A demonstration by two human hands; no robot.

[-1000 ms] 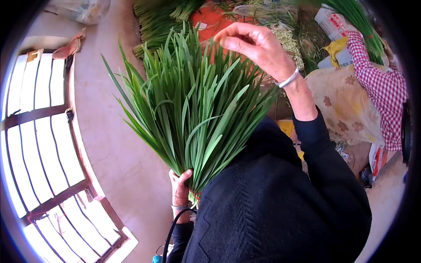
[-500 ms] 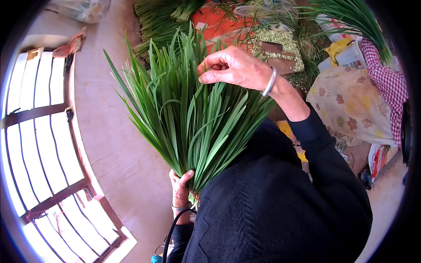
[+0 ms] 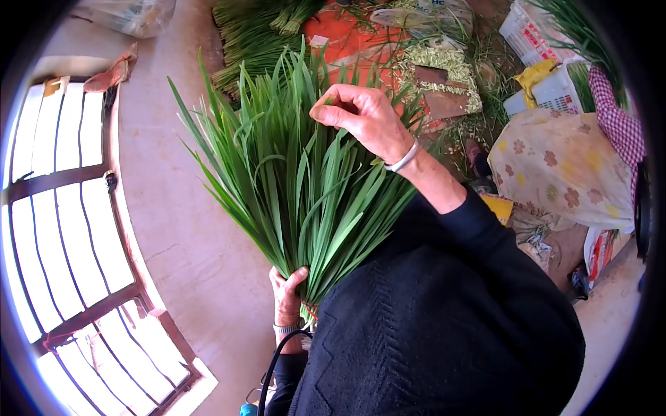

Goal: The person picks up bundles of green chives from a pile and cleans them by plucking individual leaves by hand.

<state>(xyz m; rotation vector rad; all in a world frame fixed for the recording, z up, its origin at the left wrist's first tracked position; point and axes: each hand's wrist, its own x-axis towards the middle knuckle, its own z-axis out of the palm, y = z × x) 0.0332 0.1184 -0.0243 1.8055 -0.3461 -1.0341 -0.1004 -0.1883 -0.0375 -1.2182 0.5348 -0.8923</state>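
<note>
A large fan of long green leaves (image 3: 298, 180) stands in front of me, tied near its base with a red band (image 3: 310, 311). My left hand (image 3: 287, 295) is wrapped round the bundle just above the band. Over the upper right part of the leaves is my right hand (image 3: 364, 118), its thumb and forefinger pinched together on a leaf tip. A silver bangle (image 3: 402, 157) circles the right wrist.
More green bundles (image 3: 253, 41) lie at the top beside a red surface (image 3: 340, 45). Pale cut pieces (image 3: 454, 66) surround a board. At right, a co-worker in a checked sleeve (image 3: 617, 128) sits near white baskets (image 3: 531, 35). A barred window (image 3: 66, 229) is at left.
My right hand has come down from above the leaves to their upper right part and is pinched there. My left hand stays on the bundle. The co-worker's leaves have shifted toward the right edge.
</note>
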